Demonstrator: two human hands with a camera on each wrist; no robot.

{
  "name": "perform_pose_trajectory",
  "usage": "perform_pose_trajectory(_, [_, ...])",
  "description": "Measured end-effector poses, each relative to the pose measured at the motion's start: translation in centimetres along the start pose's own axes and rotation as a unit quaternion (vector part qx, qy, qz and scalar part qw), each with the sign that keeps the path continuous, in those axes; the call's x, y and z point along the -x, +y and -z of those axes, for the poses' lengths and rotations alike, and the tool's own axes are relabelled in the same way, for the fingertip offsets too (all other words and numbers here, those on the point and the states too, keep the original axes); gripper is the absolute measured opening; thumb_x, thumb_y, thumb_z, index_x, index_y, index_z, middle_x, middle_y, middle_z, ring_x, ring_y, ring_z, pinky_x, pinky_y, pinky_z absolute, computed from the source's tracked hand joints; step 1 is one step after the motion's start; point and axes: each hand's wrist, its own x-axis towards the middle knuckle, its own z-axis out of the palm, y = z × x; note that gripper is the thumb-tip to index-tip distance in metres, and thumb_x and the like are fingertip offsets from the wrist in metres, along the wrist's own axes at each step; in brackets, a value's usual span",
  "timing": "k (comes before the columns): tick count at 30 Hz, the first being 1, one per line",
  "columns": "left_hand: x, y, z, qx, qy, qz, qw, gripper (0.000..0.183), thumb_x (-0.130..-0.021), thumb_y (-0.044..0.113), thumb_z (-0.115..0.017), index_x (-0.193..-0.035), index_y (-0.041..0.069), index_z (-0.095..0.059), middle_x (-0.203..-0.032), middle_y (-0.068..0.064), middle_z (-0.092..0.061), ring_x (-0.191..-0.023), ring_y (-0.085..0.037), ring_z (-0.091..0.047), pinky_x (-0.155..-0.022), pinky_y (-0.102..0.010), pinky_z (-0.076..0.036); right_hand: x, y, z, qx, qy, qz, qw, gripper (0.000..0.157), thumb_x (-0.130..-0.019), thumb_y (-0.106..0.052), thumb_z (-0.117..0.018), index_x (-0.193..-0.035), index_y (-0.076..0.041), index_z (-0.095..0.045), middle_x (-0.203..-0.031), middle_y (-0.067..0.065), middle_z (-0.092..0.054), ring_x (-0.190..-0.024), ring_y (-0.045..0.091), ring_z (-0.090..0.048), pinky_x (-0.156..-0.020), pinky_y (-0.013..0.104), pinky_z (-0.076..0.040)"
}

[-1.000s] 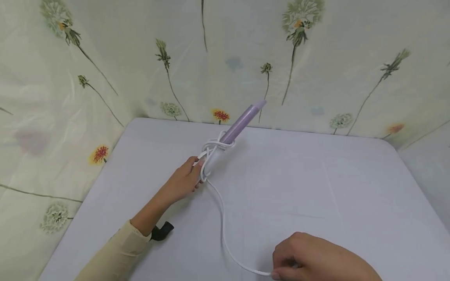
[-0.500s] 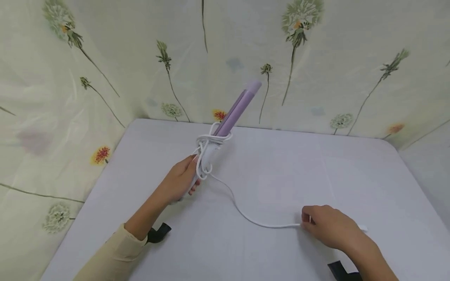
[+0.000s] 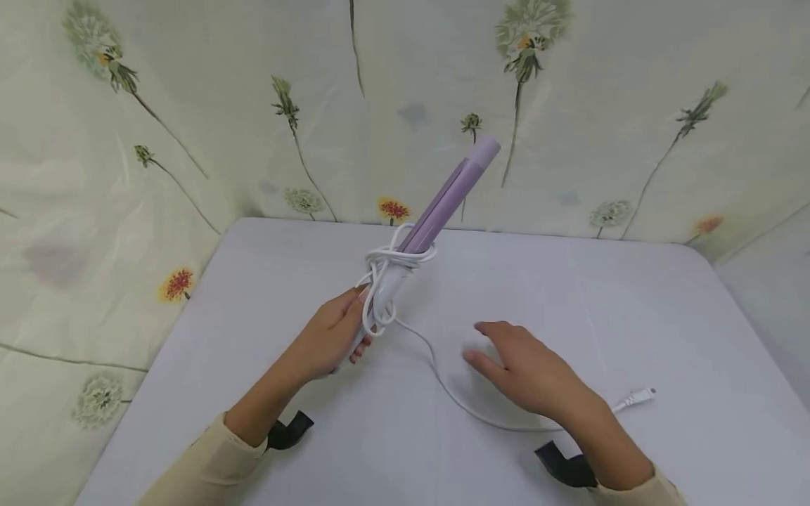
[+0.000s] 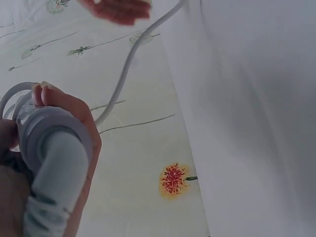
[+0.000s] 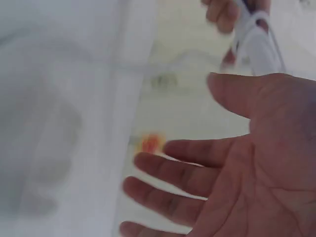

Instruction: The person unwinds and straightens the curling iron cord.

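Note:
My left hand (image 3: 332, 334) grips the white handle of a curling iron (image 3: 446, 204), whose purple barrel tilts up and to the right. White cord (image 3: 401, 256) is wound in loops around the iron where handle and barrel meet. In the left wrist view, fingers curl around the handle's end (image 4: 61, 163). From the loops a loose length of cord (image 3: 465, 407) runs down to the right, under my right forearm, to a white plug (image 3: 635, 398) on the table. Holding nothing, my right hand (image 3: 528, 365) hovers over the table, its fingers spread in the right wrist view.
A white-covered table (image 3: 633, 316) lies beneath both hands. Behind it and at the left hangs a flower-printed sheet (image 3: 253, 126). Black straps (image 3: 563, 467) show at both wrists.
The right hand pulled the cord out to the right, let it go and moved back left toward the iron, fingers opened. The plug now lies in view. The left hand raised the iron slightly.

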Motion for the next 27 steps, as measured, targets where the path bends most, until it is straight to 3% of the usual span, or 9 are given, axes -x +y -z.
perform_pose_trajectory(3, [0.4,0.0,-0.3,0.0,-0.015,-0.016,0.9998,0.041,-0.116,0.037,-0.033,-0.134,0.006,-0.054,-0.082,-0.012,-0.06,-0.063,-0.025,-0.057,-0.057,-0.04,-0.057,-2.5,-2.9,-0.9,-0.055,-0.018,0.059,0.997,0.07,-0.107,-0.054,-0.052,-0.159,-0.008,-0.042,-0.156,0.015,-0.05,-0.146,0.037,-0.043,-0.115,0.059,-0.037])
perform_pose_trajectory(6, [0.8,0.1,-0.6,0.003,-0.034,-0.029,0.999,0.041,-0.116,0.035,-0.033,-0.129,0.004,-0.056,-0.081,-0.011,-0.06,-0.064,-0.026,-0.058,-0.058,-0.043,-0.058,-5.0,-4.0,-2.1,-0.137,-0.045,0.124,0.982,0.061,-0.109,-0.042,-0.054,-0.16,-0.012,-0.039,-0.151,0.012,-0.056,-0.138,0.032,-0.055,-0.111,0.054,-0.044])
perform_pose_trajectory(9, [1.2,0.2,-1.0,-0.002,-0.055,-0.03,0.998,0.042,-0.116,0.037,-0.035,-0.14,0.01,-0.055,-0.082,-0.01,-0.061,-0.065,-0.023,-0.058,-0.06,-0.047,-0.058,-6.7,-3.3,-3.1,-0.224,-0.069,0.174,0.956,0.034,-0.111,-0.024,-0.055,-0.142,-0.011,-0.058,-0.117,0.011,-0.073,-0.097,0.023,-0.073,-0.088,0.044,-0.059])
perform_pose_trajectory(11, [1.4,0.3,-1.0,-0.012,-0.069,-0.034,0.997,0.042,-0.116,0.037,-0.035,-0.144,0.013,-0.055,-0.082,-0.009,-0.062,-0.065,-0.021,-0.058,-0.06,-0.046,-0.058,-7.4,-2.3,-3.1,-0.262,-0.067,0.186,0.945,0.018,-0.111,-0.017,-0.053,-0.122,-0.009,-0.065,-0.091,0.008,-0.071,-0.07,0.018,-0.067,-0.067,0.036,-0.058])
perform_pose_trajectory(13, [1.7,0.3,-1.0,-0.021,-0.081,-0.038,0.9957,0.042,-0.115,0.039,-0.036,-0.146,0.018,-0.055,-0.082,-0.007,-0.062,-0.064,-0.018,-0.058,-0.059,-0.045,-0.058,-7.9,-1.1,-2.6,-0.292,-0.048,0.182,0.938,0.017,-0.11,-0.012,-0.052,-0.103,-0.006,-0.066,-0.076,0.006,-0.062,-0.056,0.014,-0.054,-0.053,0.032,-0.049])
perform_pose_trajectory(15, [1.9,0.3,-0.9,-0.032,-0.094,-0.046,0.9939,0.038,-0.115,0.038,-0.036,-0.139,0.017,-0.058,-0.082,-0.006,-0.062,-0.063,-0.017,-0.058,-0.057,-0.042,-0.058,-8.3,-0.1,-1.6,-0.31,-0.017,0.163,0.937,0.021,-0.11,-0.01,-0.052,-0.095,-0.003,-0.065,-0.07,0.005,-0.057,-0.053,0.013,-0.048,-0.049,0.027,-0.041])
perform_pose_trajectory(22, [2.3,-0.4,-0.8,-0.06,-0.131,-0.058,0.9879,0.027,-0.114,0.037,-0.041,-0.117,0.02,-0.062,-0.08,-0.002,-0.062,-0.061,-0.015,-0.057,-0.055,-0.035,-0.054,-9.0,2.0,2.9,-0.385,0.027,0.108,0.916,0.025,-0.108,-0.013,-0.058,-0.128,-0.001,-0.067,-0.078,0.002,-0.062,-0.058,0.011,-0.047,-0.053,0.024,-0.04])
perform_pose_trajectory(24, [2.3,-0.6,-0.7,-0.072,-0.137,-0.059,0.9861,0.026,-0.114,0.038,-0.043,-0.118,0.022,-0.063,-0.08,0.0,-0.063,-0.062,-0.015,-0.057,-0.055,-0.032,-0.053,-8.8,2.1,4.4,-0.407,0.032,0.12,0.905,0.025,-0.107,-0.012,-0.058,-0.127,0.0,-0.067,-0.083,0.001,-0.064,-0.061,0.011,-0.05,-0.055,0.024,-0.043])
perform_pose_trajectory(27, [2.4,-0.8,-0.4,-0.081,-0.15,-0.06,0.9835,0.026,-0.114,0.04,-0.044,-0.123,0.025,-0.064,-0.079,0.001,-0.063,-0.062,-0.014,-0.057,-0.054,-0.03,-0.052,-8.5,2.2,6.4,-0.461,0.039,0.171,0.87,0.023,-0.107,-0.003,-0.053,-0.121,-0.001,-0.071,-0.081,0.003,-0.059,-0.066,0.015,-0.051,-0.058,0.024,-0.044])
